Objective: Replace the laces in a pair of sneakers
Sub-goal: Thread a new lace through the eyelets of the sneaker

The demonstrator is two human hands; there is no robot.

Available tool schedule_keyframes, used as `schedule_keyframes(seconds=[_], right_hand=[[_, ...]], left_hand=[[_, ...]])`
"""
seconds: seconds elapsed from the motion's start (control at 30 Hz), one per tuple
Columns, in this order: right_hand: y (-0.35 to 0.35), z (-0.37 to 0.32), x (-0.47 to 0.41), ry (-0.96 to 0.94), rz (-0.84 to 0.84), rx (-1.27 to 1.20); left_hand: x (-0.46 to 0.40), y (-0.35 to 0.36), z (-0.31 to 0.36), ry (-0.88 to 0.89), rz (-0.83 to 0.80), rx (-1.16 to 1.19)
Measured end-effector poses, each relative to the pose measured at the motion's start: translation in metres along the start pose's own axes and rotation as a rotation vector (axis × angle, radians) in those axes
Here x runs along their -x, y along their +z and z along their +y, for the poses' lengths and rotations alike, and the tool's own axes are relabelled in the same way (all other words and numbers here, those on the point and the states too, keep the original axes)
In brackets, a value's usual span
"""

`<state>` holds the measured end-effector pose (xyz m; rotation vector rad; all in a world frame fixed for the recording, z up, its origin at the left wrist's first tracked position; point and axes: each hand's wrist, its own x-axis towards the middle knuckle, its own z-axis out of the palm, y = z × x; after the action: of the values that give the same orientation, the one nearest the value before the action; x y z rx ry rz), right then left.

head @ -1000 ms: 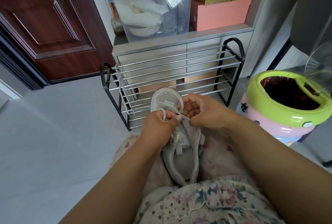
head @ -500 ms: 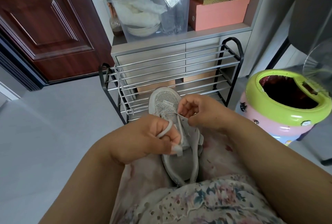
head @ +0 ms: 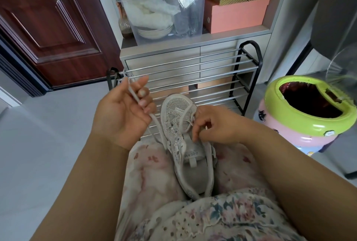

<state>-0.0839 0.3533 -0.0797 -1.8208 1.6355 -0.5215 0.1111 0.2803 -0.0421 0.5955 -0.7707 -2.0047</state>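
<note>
Sits with one grey sneaker point(head: 185, 140) on the lap, on a flowery dress point(head: 154, 175), toe end toward the metal shoe rack point(head: 193, 66). Lifts the left hand point(head: 123, 117) up and out to the side, apart from the shoe, palm showing. Curls those fingers round a pale lace point(head: 155, 122) and grips it, with a short end poking out above the hand. Lets the rest of the lace hang down in a loose loop to the left side of the sneaker. Rests the right hand point(head: 214, 126) on top of the shoe, by the lace holes on the right side. Bends those fingertips and seems to pinch a small bit of lace there, though hard to see just how. Looks like the pulling-out step: getting the old lace out of the holes, one row at a time. Could also be threading a new one in; cannot tell which. Seems early in the job, with only one shoe in sight and some lace in the holes near the toe. Next, probably needs a slow, steady pull with the left hand while pressing the shoe down with the right, so as not to drag it off the lap. May call for loosening the crossed bit with the fingertips first, to stop a snag on the sparkly trim. Off to the right, not part of the job: a green and pink bin point(head: 309, 124).
</note>
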Motion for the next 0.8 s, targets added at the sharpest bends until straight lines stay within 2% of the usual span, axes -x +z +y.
schedule_keyframes(seconds=[0.13, 0.27, 0.37, 0.43, 0.5, 0.57, 0.67, 0.73, 0.8], right_hand=[[-0.002, -0.013, -0.001, -0.072, 0.172, -0.244], [0.013, -0.034, -0.014, -0.172, 0.069, -0.096], [0.015, -0.037, -0.021, -0.178, 0.081, -0.062], [0.006, -0.039, -0.024, -0.115, 0.117, -0.218], [-0.005, -0.041, -0.027, -0.070, 0.185, -0.368], [-0.011, -0.043, -0.034, -0.092, 0.254, -0.409], [-0.011, -0.045, -0.041, -0.111, 0.275, -0.403], [-0.007, -0.045, -0.044, -0.105, 0.271, -0.402], [-0.004, -0.044, -0.046, -0.118, 0.283, -0.417]], left_hand=[[-0.004, 0.005, 0.000, 0.047, -0.036, 0.093], [-0.009, 0.013, 0.007, 0.077, -0.090, 0.189], [-0.012, 0.011, 0.019, 0.139, -0.063, 0.231], [-0.013, 0.003, 0.022, 0.142, 0.024, 0.056], [-0.012, -0.010, 0.015, 0.091, 0.076, -0.285], [-0.007, -0.020, 0.004, 0.020, 0.003, -0.537], [0.001, -0.024, -0.011, -0.037, -0.108, -0.733], [0.002, -0.027, -0.017, 0.015, -0.085, -0.854], [0.002, -0.028, -0.020, 0.062, -0.051, -0.846]])
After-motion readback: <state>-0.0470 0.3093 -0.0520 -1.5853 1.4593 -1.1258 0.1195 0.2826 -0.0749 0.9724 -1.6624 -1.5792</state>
